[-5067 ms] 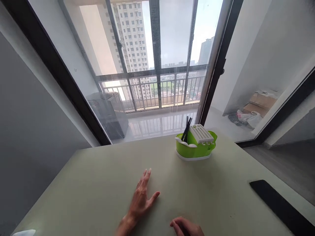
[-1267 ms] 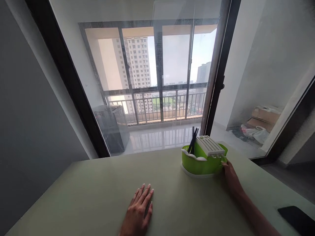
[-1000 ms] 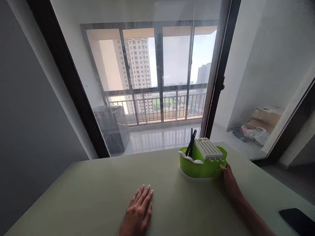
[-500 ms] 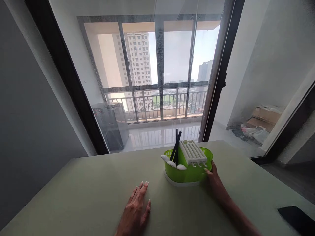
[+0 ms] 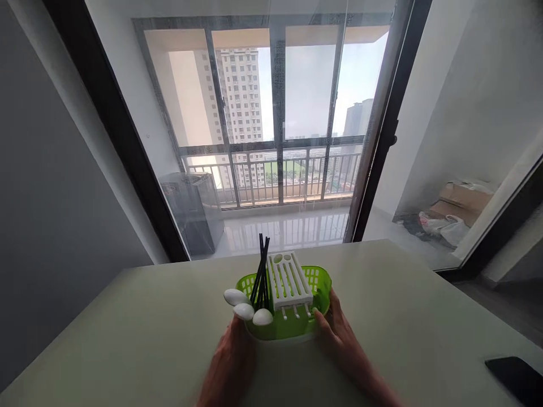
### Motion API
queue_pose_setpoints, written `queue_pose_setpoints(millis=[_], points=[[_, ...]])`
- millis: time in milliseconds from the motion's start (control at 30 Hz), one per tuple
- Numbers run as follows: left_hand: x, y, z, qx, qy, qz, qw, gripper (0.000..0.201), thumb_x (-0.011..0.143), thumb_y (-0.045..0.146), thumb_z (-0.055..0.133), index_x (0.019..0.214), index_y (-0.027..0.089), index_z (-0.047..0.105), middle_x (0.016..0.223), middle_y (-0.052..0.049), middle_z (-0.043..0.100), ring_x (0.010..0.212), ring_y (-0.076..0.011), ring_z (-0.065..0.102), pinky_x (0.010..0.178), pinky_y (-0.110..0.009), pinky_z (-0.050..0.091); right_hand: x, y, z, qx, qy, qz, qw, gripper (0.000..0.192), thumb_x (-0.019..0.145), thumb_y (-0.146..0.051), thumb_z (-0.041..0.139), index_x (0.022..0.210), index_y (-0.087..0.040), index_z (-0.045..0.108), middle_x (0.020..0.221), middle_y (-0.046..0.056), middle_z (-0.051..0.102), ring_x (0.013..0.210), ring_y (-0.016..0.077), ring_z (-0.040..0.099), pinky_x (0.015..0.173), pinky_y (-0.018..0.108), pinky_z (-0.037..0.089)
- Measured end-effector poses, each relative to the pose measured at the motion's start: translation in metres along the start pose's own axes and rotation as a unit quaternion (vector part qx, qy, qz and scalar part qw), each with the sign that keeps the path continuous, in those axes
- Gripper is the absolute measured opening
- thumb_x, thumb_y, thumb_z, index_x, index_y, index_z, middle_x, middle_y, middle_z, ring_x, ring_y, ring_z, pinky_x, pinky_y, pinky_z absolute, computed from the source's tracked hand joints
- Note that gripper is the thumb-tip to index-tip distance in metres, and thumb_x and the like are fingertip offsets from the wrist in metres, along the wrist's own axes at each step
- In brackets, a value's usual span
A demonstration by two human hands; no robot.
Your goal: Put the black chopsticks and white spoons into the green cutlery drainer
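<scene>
Right hand (image 5: 340, 333) grasps the green caddy (image 5: 292, 329); whether left hand (image 5: 232, 347), partly hidden, grips it I cannot tell

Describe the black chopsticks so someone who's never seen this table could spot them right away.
On the pale table, find the green basket between the left hand and right hand. Inside, just left of the white slotted rack, stand the black chopsticks. Unlike the white spoons beside them, they're dark, thin and poke up highest.
</scene>
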State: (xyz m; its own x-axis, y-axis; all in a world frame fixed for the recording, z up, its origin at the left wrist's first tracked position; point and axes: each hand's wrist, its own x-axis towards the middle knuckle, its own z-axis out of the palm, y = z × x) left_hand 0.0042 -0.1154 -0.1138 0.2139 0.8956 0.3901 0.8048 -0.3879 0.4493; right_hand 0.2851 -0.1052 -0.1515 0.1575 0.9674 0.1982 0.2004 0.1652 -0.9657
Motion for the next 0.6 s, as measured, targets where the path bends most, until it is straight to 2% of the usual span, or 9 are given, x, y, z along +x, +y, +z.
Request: queue_pose_setpoints(millis=[100,233,333,467,600], points=[[0.0004,0.0009,-0.0044,-0.049,-0.035,-0.013,0.998,0.048,0.104,0.031,0.033,0.151,0.035,0.042,0.133,-0.004,0.069,0.120,-0.0273,0.068,0.095,-0.039,0.063,-0.0046,-0.0018,0.0012,-0.021,0.002,-0.005,1.000,0.080,0.095,-0.058,0.057,0.163,-0.036,0.021,0.163,0.005,0.040,0.147,0.0314,0.044,0.117,0.049,0.042],[-0.0017,-0.0051,-0.0037,-0.051,-0.016,-0.015,0.998,0.038,0.100,0.032,0.038,0.135,0.033,0.053,0.124,-0.004,0.071,0.117,-0.0288,0.069,0.095,-0.040,0.062,-0.0063,-0.0023,0.0002,-0.027,-0.019,0.000,0.999,0.083,0.096,-0.058,0.056,0.164,-0.035,0.016,0.164,0.006,0.038,0.148,0.0303,0.042,0.119,0.049,0.040],[-0.0022,-0.0067,-0.0025,-0.034,-0.007,-0.028,0.999,0.033,0.099,0.031,0.040,0.129,0.032,0.055,0.123,-0.004,0.071,0.116,-0.0280,0.069,0.095,-0.039,0.062,-0.0059,-0.0010,-0.0003,-0.024,-0.025,0.000,0.999,0.086,0.095,-0.060,0.057,0.164,-0.033,0.014,0.164,0.008,0.039,0.147,0.0304,0.042,0.119,0.049,0.039],[-0.0025,-0.0039,-0.0024,-0.028,-0.005,-0.028,0.999,0.033,0.099,0.031,0.043,0.129,0.032,0.055,0.125,-0.003,0.070,0.116,-0.0275,0.069,0.094,-0.039,0.061,-0.0048,0.0003,-0.0023,-0.012,-0.048,-0.019,0.999,0.084,0.097,-0.057,0.054,0.164,-0.031,0.011,0.162,0.009,0.040,0.145,0.0289,0.044,0.118,0.048,0.040],[-0.0011,-0.0076,-0.0013,-0.071,-0.011,-0.034,0.997,0.032,0.098,0.034,0.045,0.126,0.031,0.060,0.128,-0.004,0.070,0.120,-0.0276,0.067,0.097,-0.036,0.059,-0.0034,-0.0007,-0.0044,0.009,-0.066,-0.041,0.997,0.079,0.100,-0.053,0.052,0.164,-0.031,0.013,0.160,0.010,0.042,0.144,0.0276,0.046,0.116,0.045,0.043]])
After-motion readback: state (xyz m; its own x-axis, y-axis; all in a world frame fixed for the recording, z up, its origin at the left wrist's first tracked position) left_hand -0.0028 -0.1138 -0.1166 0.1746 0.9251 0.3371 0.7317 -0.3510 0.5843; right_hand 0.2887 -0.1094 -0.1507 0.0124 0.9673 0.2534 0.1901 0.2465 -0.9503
